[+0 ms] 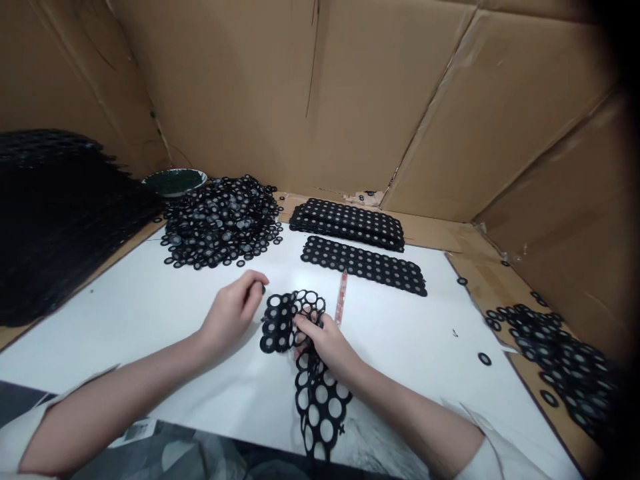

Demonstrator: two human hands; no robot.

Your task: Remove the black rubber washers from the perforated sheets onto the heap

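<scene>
My right hand is closed around a floppy black rubber sheet punched with round holes. The length hanging below the hand toward the table's front edge has large open holes. To the left of the fingers, a part of the sheet shows smaller holes ringed in black. Just left of it, my left hand is closed in a pinch, apart from the sheet. A tiny dark bit shows at its fingertips, too small to name. Behind my right hand lies a slim red-and-clear stick on the white board.
A heap of black washers sits back left, by a bowl of dark green stuff. Stacked perforated sheets and a single sheet lie behind. More washers are at right, a dark stack at left. Cardboard walls enclose the board.
</scene>
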